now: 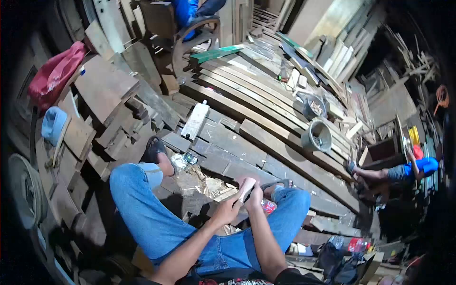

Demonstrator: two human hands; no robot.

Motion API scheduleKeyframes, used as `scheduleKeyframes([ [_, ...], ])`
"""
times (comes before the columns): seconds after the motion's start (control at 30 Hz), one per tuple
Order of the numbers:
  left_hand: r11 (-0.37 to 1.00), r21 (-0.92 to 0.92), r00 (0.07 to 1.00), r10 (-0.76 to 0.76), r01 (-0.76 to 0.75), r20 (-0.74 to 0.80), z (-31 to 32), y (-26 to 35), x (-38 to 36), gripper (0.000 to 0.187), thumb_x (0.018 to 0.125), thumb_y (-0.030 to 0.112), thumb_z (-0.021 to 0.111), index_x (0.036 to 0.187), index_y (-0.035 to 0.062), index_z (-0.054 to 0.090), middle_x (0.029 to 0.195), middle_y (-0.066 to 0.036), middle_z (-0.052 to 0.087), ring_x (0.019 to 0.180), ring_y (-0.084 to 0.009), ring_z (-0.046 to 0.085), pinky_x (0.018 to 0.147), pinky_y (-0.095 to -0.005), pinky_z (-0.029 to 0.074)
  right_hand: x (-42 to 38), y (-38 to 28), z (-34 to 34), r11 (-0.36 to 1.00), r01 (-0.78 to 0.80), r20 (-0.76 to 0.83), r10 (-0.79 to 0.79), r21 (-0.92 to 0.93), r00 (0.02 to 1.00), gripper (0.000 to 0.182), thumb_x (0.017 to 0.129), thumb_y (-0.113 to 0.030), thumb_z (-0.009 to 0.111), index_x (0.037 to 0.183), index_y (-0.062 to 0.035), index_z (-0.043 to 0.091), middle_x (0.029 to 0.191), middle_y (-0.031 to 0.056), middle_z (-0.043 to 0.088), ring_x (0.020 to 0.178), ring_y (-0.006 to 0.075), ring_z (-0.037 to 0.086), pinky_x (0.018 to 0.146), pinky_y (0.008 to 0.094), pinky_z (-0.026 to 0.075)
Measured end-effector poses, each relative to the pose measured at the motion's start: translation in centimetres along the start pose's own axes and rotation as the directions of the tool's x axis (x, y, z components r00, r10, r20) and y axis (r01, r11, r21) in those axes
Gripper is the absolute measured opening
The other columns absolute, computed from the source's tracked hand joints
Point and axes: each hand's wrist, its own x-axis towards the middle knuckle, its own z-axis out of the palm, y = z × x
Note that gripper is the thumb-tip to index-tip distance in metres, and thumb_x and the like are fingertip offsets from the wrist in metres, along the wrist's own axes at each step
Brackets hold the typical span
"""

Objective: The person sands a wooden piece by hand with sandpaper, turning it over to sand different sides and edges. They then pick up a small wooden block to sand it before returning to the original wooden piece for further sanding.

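Between my knees, both hands meet around a small pale wooden piece (246,187). My left hand (227,212) is wrapped round its lower end, with something dark beside the fingers that is too small to make out. My right hand (255,196) closes on the piece from the other side. The piece points up and away from me. Below the hands lie wood chips and scraps (211,186) on the floor, and a red and clear wrapper (269,206) is near my right ankle.
Long timber beams (280,137) cross the floor ahead. A grey bucket (317,135) and a dark bucket (313,105) stand on them. A white-topped block (195,120) lies ahead. Another person (413,168) sits at the right; part of a person in blue (186,14) shows at a chair.
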Motion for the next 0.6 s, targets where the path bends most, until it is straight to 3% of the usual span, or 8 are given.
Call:
scheduleKeyframes([
  [0.03, 0.998, -0.014, 0.997, 0.064, -0.064, -0.032, -0.3, 0.0, 0.6, 0.048, 0.104, 0.028, 0.052, 0.150, 0.0142, 0.049, 0.114, -0.029, 0.069, 0.105, -0.0346, 0.071, 0.090, -0.0416, 0.052, -1.1, 0.0, 1.0, 0.999, 0.011, -0.034, -0.010, 0.031, 0.999, 0.053, 0.111, -0.040, 0.028, 0.116, -0.0006, 0.064, 0.094, 0.0113, 0.069, 0.082, 0.0255, 0.066, 0.075, 0.0409, 0.055],
  [0.13, 0.951, 0.025, 0.948, -0.310, 0.309, 0.073, -2.1, 2.6, 1.3, 0.048, 0.103, 0.027, 0.053, 0.150, 0.0149, 0.050, 0.119, -0.029, 0.067, 0.111, -0.0360, 0.069, 0.094, -0.0418, 0.051, -2.6, 1.1, 1.7, 0.996, 0.085, -0.015, -0.085, -0.008, 0.996, 0.047, 0.112, -0.034, 0.029, 0.124, -0.0004, 0.060, 0.104, 0.0116, 0.069, 0.090, 0.0258, 0.066, 0.080, 0.0402, 0.056],
  [0.27, 0.998, -0.041, 0.999, 0.047, -0.047, 0.010, 1.1, -1.1, 0.6, 0.050, 0.103, 0.030, 0.051, 0.151, 0.0185, 0.047, 0.097, -0.033, 0.068, 0.094, -0.0480, 0.068, 0.081, -0.0531, 0.052, -0.3, -1.3, 0.6, 0.994, -0.071, -0.111, 0.080, 0.079, 0.991, 0.054, 0.111, -0.047, 0.030, 0.118, -0.0038, 0.063, 0.098, 0.0107, 0.069, 0.087, 0.0266, 0.066, 0.078, 0.0427, 0.056],
  [0.4, 0.993, -0.002, 0.992, -0.121, 0.121, 0.029, 0.1, -1.4, 1.5, 0.051, 0.103, 0.031, 0.050, 0.153, 0.0230, 0.044, 0.103, -0.033, 0.067, 0.097, -0.0496, 0.066, 0.084, -0.0539, 0.052, -1.4, 1.6, 0.2, 0.996, 0.077, 0.076, -0.081, 0.048, 0.994, 0.050, 0.111, -0.043, 0.033, 0.135, -0.0054, 0.056, 0.121, 0.0124, 0.066, 0.111, 0.0301, 0.063, 0.099, 0.0440, 0.051],
  [0.43, 0.968, -0.020, 0.964, -0.245, 0.249, 0.101, -1.2, 0.1, 1.7, 0.048, 0.104, 0.035, 0.051, 0.148, 0.0153, 0.052, 0.117, -0.029, 0.068, 0.107, -0.0433, 0.068, 0.092, -0.0479, 0.051, -2.0, 2.4, -0.2, 0.998, 0.045, 0.136, -0.039, -0.040, 0.990, 0.049, 0.111, -0.041, 0.034, 0.141, -0.0060, 0.051, 0.129, 0.0127, 0.063, 0.121, 0.0307, 0.059, 0.107, 0.0446, 0.047],
  [0.53, 0.990, 0.063, 0.991, -0.127, 0.124, 0.046, -0.5, 0.1, 1.2, 0.049, 0.104, 0.037, 0.051, 0.148, 0.0154, 0.052, 0.121, -0.029, 0.066, 0.113, -0.0433, 0.065, 0.096, -0.0473, 0.050, -2.5, 0.6, 1.1, 0.991, -0.010, 0.073, 0.000, 0.130, 0.997, 0.045, 0.111, -0.041, 0.035, 0.131, -0.0077, 0.058, 0.116, 0.0113, 0.067, 0.104, 0.0272, 0.065, 0.093, 0.0434, 0.054],
  [0.57, 0.992, -0.041, 0.988, -0.113, 0.118, 0.107, -0.5, 0.8, 0.6, 0.051, 0.104, 0.038, 0.050, 0.150, 0.0159, 0.050, 0.126, -0.028, 0.065, 0.118, -0.0434, 0.063, 0.101, -0.0460, 0.048, -0.8, 0.4, -0.9, 0.997, 0.056, 0.073, -0.060, 0.059, 0.995, 0.045, 0.110, -0.043, 0.035, 0.120, -0.0077, 0.062, 0.104, 0.0093, 0.069, 0.091, 0.0242, 0.067, 0.081, 0.0423, 0.056],
  [0.6, 0.988, 0.005, 0.976, -0.152, 0.153, 0.158, 0.3, 0.3, 0.8, 0.051, 0.104, 0.038, 0.050, 0.151, 0.0166, 0.048, 0.126, -0.027, 0.065, 0.118, -0.0440, 0.063, 0.100, -0.0465, 0.049, -0.7, -0.7, -0.3, 0.990, 0.118, -0.111, -0.126, -0.082, 0.986, 0.045, 0.110, -0.043, 0.036, 0.113, -0.0072, 0.063, 0.097, 0.0077, 0.068, 0.086, 0.0220, 0.068, 0.076, 0.0414, 0.056],
])
